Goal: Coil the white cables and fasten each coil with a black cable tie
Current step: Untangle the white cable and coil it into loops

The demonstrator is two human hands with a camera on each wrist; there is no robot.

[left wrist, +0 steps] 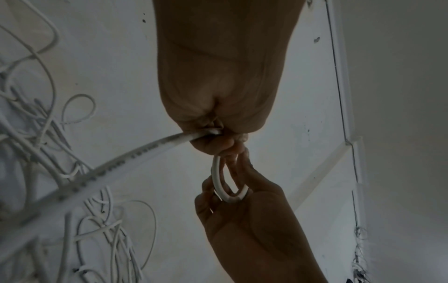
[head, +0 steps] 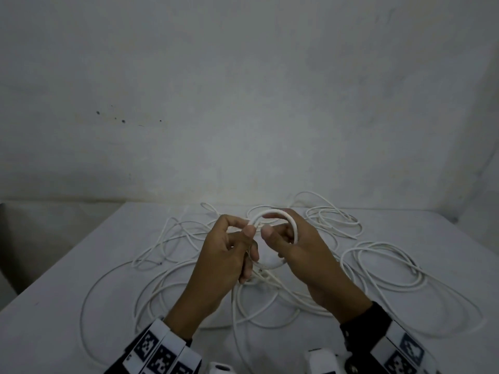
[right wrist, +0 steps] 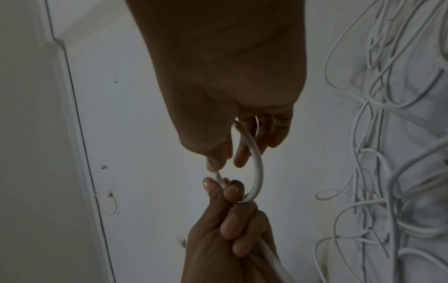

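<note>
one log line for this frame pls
phase: coiling | left hand: grips white cable | right hand: holds first loop | cable tie: not visible | loose cables: on table

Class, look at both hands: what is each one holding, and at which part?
Both hold one white cable: the left hand pinches where the loop closes, the right hand holds the loop's far curve.

A white table (head: 67, 279) fills the lower half of the head view, its far edge meeting a pale grey wall (head: 243, 90) that takes up the whole upper half. A few small dark specks (head: 122, 121) mark the wall at left of centre. At the bottom edge of the frame, two white blocky objects (head: 321, 360) sit just right of centre, too cropped to identify.
</note>
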